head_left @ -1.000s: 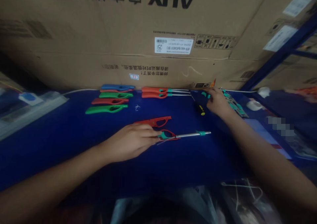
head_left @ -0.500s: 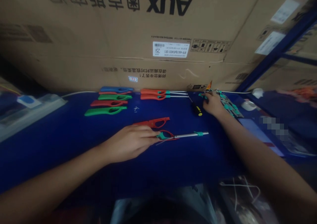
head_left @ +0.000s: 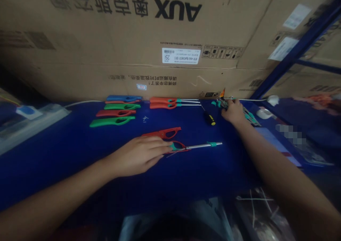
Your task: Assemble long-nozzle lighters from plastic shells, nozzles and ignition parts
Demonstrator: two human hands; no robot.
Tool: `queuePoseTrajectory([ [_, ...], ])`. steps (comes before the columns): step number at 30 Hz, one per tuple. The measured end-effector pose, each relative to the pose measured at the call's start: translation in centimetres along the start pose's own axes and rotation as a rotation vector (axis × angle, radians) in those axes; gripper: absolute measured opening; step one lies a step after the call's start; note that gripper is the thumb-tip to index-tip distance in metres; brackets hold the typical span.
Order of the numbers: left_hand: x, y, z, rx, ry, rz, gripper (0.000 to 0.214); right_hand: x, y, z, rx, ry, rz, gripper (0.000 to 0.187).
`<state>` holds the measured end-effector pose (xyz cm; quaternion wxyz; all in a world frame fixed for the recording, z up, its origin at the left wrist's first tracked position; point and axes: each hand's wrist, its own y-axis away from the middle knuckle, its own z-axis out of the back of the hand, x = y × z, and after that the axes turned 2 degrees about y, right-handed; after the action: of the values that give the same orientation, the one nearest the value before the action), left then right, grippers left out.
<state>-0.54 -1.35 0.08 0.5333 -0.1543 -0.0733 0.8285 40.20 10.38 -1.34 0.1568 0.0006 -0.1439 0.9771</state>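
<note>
My left hand (head_left: 145,155) is closed over an opened red gas lighter, its fingers pressed near the green trigger (head_left: 174,147). From there a metal tube (head_left: 197,146) with a green collar points right. Just behind it lies another red handle shell (head_left: 162,133), partly under my knuckles. My right hand (head_left: 233,111) reaches into a pile of metal-and-green lighter parts (head_left: 252,118) at the back right, fingers curled down; what they hold is hidden. A yellow-and-black screwdriver (head_left: 210,119) lies left of that hand.
Red lighters with metal tubes (head_left: 163,102) lie at the back middle. Several coloured handle shells (head_left: 114,121) are stacked to their left. A large cardboard box (head_left: 119,49) walls the back. A white roll (head_left: 264,113) and a flat screen-like sheet (head_left: 274,145) sit right, a power strip (head_left: 29,112) left.
My right hand has shifted slightly right and toward me over the pile of lighter parts, its fingers more curled. My left hand stays on the red lighter. The whole view has tilted slightly.
</note>
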Motion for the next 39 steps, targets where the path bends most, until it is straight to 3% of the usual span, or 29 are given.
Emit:
queuePoseTrajectory([
  [5, 0.1, 0.1, 0.0, 0.004, 0.011, -0.004, 0.040, -0.4, 0.2, 0.7, 0.030, 0.030, -0.121, 0.053],
  [15, 0.0, 0.0, 0.1, -0.020, -0.004, -0.012, 0.037, -1.7, -0.4, 1.5, 0.064, 0.074, -0.221, 0.045],
  [22, 0.0, -0.1, 0.1, -0.003, -0.007, -0.021, 0.037, -1.9, -0.4, 1.5, 0.058, 0.058, -0.215, 0.032],
  [26, -0.3, -0.2, 0.1, -0.042, 0.062, 0.016, 0.038, -1.6, -0.2, 2.9, -0.032, -0.013, -0.193, 0.030],
  [30, -1.1, -0.7, -0.4, -0.279, 0.246, 0.235, 0.034, 0.9, 1.1, 5.0, -0.157, -0.160, -0.069, 0.035],
  [31, -1.2, -0.9, -0.5, -0.340, 0.300, 0.276, 0.033, 1.9, 1.8, 5.4, -0.162, -0.246, -0.004, 0.034],
  [32, -1.4, -1.0, -0.6, -0.383, 0.347, 0.307, 0.031, 3.1, 2.9, 5.7, -0.173, -0.477, 0.066, 0.033],
  [35, -2.0, -1.5, -0.7, -0.436, 0.477, 0.379, 0.030, 6.9, 7.5, 6.5, 0.029, -1.013, 0.343, 0.033],
  [37, -2.4, -1.8, -0.7, -0.432, 0.589, 0.433, 0.031, 9.1, 11.0, 6.9, 0.164, -1.181, 0.493, 0.028],
  [39, -2.8, -2.1, -0.6, -0.440, 0.731, 0.474, 0.030, 10.5, 13.8, 7.2, 0.278, -1.195, 0.636, 0.020],
])
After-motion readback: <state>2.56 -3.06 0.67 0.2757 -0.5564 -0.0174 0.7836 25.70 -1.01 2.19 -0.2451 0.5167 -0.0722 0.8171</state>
